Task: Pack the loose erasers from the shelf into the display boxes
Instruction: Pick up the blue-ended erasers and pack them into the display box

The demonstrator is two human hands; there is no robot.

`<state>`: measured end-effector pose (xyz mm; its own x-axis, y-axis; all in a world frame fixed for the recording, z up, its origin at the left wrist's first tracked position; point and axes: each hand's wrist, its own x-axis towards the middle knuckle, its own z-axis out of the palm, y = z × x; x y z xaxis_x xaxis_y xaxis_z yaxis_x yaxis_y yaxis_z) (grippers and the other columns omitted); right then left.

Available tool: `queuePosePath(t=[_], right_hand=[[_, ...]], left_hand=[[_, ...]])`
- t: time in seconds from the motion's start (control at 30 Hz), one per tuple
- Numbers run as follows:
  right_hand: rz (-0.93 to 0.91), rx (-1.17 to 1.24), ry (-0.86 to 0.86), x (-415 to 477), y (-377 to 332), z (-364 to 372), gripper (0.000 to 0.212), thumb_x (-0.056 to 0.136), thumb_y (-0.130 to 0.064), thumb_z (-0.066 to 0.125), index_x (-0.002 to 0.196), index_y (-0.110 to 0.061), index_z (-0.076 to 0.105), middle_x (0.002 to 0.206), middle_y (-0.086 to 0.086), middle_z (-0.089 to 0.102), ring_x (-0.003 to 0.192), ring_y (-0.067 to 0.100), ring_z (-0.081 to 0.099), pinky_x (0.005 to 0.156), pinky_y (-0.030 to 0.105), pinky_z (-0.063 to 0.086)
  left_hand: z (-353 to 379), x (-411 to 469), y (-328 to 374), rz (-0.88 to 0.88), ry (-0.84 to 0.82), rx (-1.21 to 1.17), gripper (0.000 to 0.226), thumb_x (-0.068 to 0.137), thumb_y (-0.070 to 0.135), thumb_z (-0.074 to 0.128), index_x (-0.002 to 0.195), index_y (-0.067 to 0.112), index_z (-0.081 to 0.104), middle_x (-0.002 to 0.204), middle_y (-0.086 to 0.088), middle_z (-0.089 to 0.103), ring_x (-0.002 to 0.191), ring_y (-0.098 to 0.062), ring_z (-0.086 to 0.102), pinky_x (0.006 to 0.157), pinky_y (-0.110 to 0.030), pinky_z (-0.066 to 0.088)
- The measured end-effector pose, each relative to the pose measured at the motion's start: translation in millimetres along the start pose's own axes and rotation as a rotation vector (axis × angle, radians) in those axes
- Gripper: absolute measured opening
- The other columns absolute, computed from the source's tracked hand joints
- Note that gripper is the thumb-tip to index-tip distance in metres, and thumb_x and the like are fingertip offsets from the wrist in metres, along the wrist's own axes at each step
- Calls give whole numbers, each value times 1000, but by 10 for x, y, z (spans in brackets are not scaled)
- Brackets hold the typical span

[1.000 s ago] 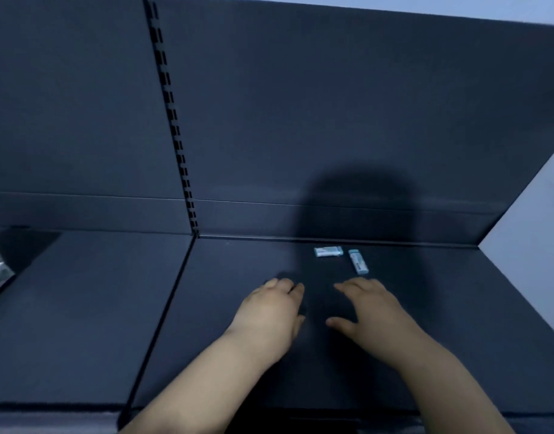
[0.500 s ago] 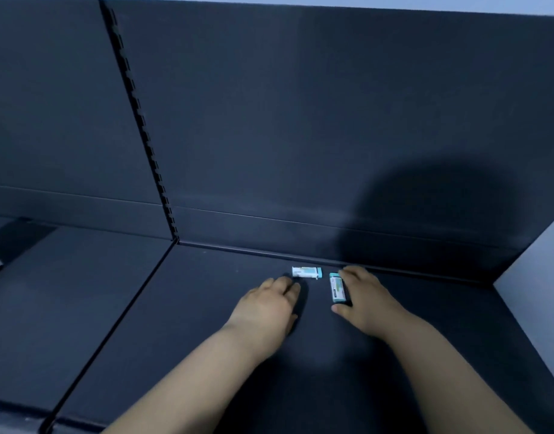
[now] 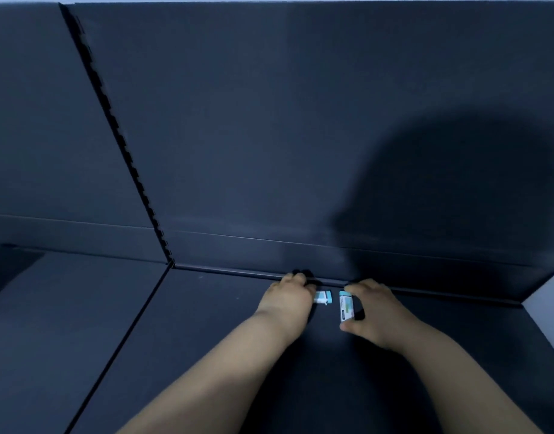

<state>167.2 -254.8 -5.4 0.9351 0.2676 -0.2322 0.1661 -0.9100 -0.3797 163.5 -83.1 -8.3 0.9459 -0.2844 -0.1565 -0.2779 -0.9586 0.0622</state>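
Note:
Two small white-and-teal erasers lie near the back of a dark shelf (image 3: 207, 339). My right hand (image 3: 374, 311) pinches the right eraser (image 3: 346, 306) lengthwise, thumb at its near end and fingers at its far end. The left eraser (image 3: 323, 297) lies crosswise, and my left hand (image 3: 286, 297) covers its left end with curled fingers; I cannot tell how firm the hold is. No display box is in view.
The shelf's dark back panel (image 3: 300, 136) rises just behind the erasers. A slotted upright (image 3: 119, 142) and a seam split the shelf into left and right bays. A pale side wall (image 3: 548, 296) closes the right end.
Both hands have reached forward to the back of the shelf. The right hand has closed around the right eraser; the left hand has come onto the left eraser.

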Motion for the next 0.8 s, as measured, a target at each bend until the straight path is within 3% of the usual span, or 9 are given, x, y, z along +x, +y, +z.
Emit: queuePosePath(t=[0.23,0.33,0.43,0.5,0.57,0.7,0.8], right_hand=[[-16,51,28,-43,-29,41,63,70,-41,73,125,-24,47,127,-3,40,122,14,34,102,26,33],[-28,84,60,-121,-47,33,59,69,-41,74,120,-26,49,121,-6,43,119,11,37,99,23,34],[-55,120,77,-240,-75,17,56,68,-41,75,116,-29,49,118,-11,44,115,8,38,97,20,34],[-88,134,94,-330,-103,9,56,68,-39,76,116,-31,48,116,-14,43,113,5,38,95,16,32],[-119,170,106,-418,-154,20,55,67,-37,78,112,-35,48,113,-18,43,111,3,40,95,17,33],[-176,214,98,-575,-317,98,52,65,-36,78,106,-41,46,110,-26,41,107,-1,41,95,18,36],[-192,236,105,-696,-449,164,55,65,-36,79,109,-42,46,110,-28,40,104,-4,42,90,14,35]], left_hand=[[59,23,21,12,24,-55,33,92,14,50,124,14,50,126,-8,43,120,-28,41,95,-35,38],[48,-91,-19,19,73,-274,44,93,16,48,137,20,40,134,-5,39,123,-28,42,101,-31,37],[5,-295,-84,40,159,-501,58,93,13,50,146,24,29,133,-3,43,121,-19,45,100,-12,30],[-24,-442,-139,30,215,-610,62,90,9,54,144,27,31,123,1,51,111,-12,49,87,3,25],[-53,-577,-188,3,247,-742,61,88,5,56,141,28,37,111,8,56,98,-5,53,78,9,26],[-71,-765,-260,-55,222,-958,52,88,3,58,135,23,45,102,10,63,91,-1,58,80,1,39],[-55,-915,-309,-83,160,-1127,45,90,-1,56,130,18,48,103,7,68,95,-6,62,87,-17,47]])
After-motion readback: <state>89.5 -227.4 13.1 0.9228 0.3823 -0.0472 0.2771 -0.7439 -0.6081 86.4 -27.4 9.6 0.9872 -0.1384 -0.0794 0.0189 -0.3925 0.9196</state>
